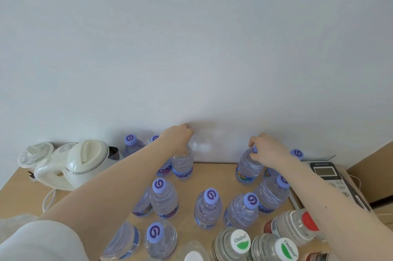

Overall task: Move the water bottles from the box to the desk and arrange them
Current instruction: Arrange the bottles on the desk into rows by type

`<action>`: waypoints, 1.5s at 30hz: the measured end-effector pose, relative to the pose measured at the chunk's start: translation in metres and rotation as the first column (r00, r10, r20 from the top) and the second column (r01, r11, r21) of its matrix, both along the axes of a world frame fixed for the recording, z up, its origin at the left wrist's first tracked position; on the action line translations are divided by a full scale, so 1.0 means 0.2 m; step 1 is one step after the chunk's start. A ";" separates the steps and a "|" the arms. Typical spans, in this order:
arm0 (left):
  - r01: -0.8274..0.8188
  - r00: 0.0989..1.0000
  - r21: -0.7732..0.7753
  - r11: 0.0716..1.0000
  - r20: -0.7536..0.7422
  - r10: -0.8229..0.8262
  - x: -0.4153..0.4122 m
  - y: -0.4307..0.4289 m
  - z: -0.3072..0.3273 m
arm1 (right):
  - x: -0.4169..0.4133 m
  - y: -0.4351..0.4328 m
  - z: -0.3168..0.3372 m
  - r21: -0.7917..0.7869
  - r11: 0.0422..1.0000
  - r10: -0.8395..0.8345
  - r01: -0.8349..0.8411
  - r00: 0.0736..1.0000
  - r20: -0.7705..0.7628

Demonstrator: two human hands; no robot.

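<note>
Your left hand (176,136) curls over the top of a clear, ribbed upright bottle (182,165) at mid-frame, standing on the desk (214,175) by the wall. Your right hand (266,150) pinches the lilac cap of a tilted bottle (248,167) right of centre. More lilac-capped bottles (209,207) with purple swirls stand below them. A white kettle (85,165) sits at the left and a telephone (327,175) at the right.

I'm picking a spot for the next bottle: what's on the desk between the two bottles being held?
Head view: the left hand grips the left bottle, the right hand the right bottle; the desk between them is bare.
</note>
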State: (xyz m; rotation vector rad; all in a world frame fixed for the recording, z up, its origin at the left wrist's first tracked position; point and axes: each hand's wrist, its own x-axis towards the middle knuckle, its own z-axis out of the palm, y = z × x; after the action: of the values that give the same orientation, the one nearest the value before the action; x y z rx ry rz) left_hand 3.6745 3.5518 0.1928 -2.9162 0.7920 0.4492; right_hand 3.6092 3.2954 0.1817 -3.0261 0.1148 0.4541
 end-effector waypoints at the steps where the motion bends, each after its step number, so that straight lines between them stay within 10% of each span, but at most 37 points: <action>1: 0.000 1.000 0.018 1.000 0.000 0.000 0.00 -0.01 0.00 | 0.00 0.00 0.00 0.003 1.000 -0.003 0.003 1.000 0.002; 45: 0.095 0.980 0.009 0.995 0.172 -0.095 0.00 0.02 -0.10 | 0.13 0.50 0.01 0.175 0.920 0.330 -0.350 0.934 0.134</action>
State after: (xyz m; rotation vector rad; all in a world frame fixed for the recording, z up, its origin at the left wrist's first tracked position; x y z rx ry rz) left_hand 3.6737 3.5563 0.1731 -2.8521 0.8995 0.1850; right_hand 3.6354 3.3958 0.1845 -2.8658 -0.4451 0.3085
